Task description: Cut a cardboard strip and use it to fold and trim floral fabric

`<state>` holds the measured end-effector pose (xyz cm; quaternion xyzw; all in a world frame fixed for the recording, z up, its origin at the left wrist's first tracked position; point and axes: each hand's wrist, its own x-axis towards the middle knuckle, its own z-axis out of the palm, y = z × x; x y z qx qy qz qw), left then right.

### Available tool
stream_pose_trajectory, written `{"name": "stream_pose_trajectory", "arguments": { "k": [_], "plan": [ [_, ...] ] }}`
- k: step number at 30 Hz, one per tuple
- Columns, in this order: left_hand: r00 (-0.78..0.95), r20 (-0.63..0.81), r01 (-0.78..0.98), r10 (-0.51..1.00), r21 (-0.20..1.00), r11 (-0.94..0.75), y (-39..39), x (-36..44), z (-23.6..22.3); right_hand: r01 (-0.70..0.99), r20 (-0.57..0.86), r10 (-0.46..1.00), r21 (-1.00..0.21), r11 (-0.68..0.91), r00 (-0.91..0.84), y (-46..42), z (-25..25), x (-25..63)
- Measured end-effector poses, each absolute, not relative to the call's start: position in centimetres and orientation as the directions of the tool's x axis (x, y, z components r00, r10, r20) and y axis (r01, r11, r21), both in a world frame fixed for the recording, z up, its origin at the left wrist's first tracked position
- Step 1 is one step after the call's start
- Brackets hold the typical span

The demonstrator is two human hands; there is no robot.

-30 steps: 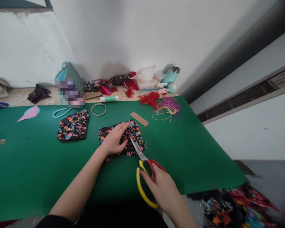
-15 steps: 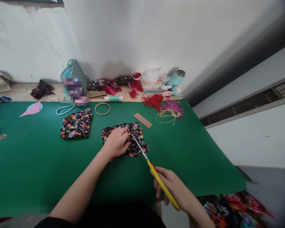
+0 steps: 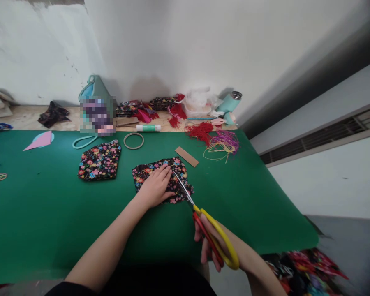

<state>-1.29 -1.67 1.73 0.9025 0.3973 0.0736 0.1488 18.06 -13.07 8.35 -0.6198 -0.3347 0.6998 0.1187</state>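
Note:
My left hand (image 3: pixel 157 186) lies flat on a black floral cloth (image 3: pixel 179 164), fingers stretched out across it. My right hand (image 3: pixel 208 236) grips a pair of scissors (image 3: pixel 225 238) with one yellow and one red handle. The scissor blades slant up and left over the right part of the cloth, their tips close to my left fingertips. Whether the blades have any cloth between them, I cannot tell. To the left lies a second black floral piece (image 3: pixel 99 161), folded or stacked.
Behind the cloth are a brown card strip (image 3: pixel 186 156), a ring (image 3: pixel 133 141) and a glue stick (image 3: pixel 148 128). Red threads (image 3: pixel 200 131), purple and yellow threads (image 3: pixel 223 143) and a mint bottle (image 3: pixel 230 102) stand further right. A pink paper piece (image 3: pixel 40 142) lies left on the green table (image 3: pixel 49 230).
My left hand has slid slightly right and flattened on the cloth. The scissors have rolled in my right hand, so the red handle now shows beside the yellow one.

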Motion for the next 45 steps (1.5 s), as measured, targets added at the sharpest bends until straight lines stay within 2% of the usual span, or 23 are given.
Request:
{"name": "stream_pose_trajectory", "arguments": {
  "k": [7, 13, 20, 24, 26, 28, 32, 40, 45],
  "plan": [
    [0.642, 0.029, 0.741, 0.766, 0.232, -0.630, -2.2, -1.1, 1.2, 0.164, -0.804, 0.553, -0.589, -0.792, -0.218, -13.6, 7.2, 18.4],
    [0.583, 0.066, 0.778, 0.810, 0.241, -0.580, -2.4, -1.1, 1.1, 0.166, -0.805, 0.542, -0.585, -0.794, -0.243, -13.8, 7.1, 18.4],
    [0.539, 0.227, 0.712, 0.811, 0.391, -0.583, -2.4, -1.0, 2.8, 0.144, -0.810, 0.571, -0.586, -0.797, -0.133, -13.5, 7.2, 17.4],
    [0.581, 0.317, 0.513, 0.749, 0.572, -0.640, -1.4, -1.3, 4.0, 0.167, -0.816, 0.562, -0.578, -0.799, -0.136, -13.5, 7.0, 17.3],
    [0.678, 0.265, 0.407, 0.686, 0.641, -0.650, -0.3, -1.2, 4.5, 0.194, -0.815, 0.562, -0.580, -0.791, -0.143, -13.5, 6.9, 17.3],
    [0.773, 0.150, 0.385, 0.616, 0.661, -0.644, 0.9, -0.8, 4.8, 0.205, -0.810, 0.567, -0.586, -0.784, -0.148, -13.6, 6.9, 17.3],
    [0.857, -0.040, 0.436, 0.514, 0.587, -0.682, 3.0, 0.2, 5.5, 0.181, -0.799, 0.580, -0.600, -0.779, -0.158, -13.6, 6.7, 17.4],
    [0.881, -0.138, 0.443, 0.453, 0.576, -0.687, 4.6, 1.2, 5.8, 0.204, -0.807, 0.565, -0.590, -0.781, -0.173, -13.7, 6.2, 17.7],
    [0.874, -0.156, 0.471, 0.461, 0.510, -0.720, 4.8, 1.8, 6.0, 0.198, -0.805, 0.562, -0.592, -0.781, -0.192, -13.8, 6.0, 18.0]
  ]
}}
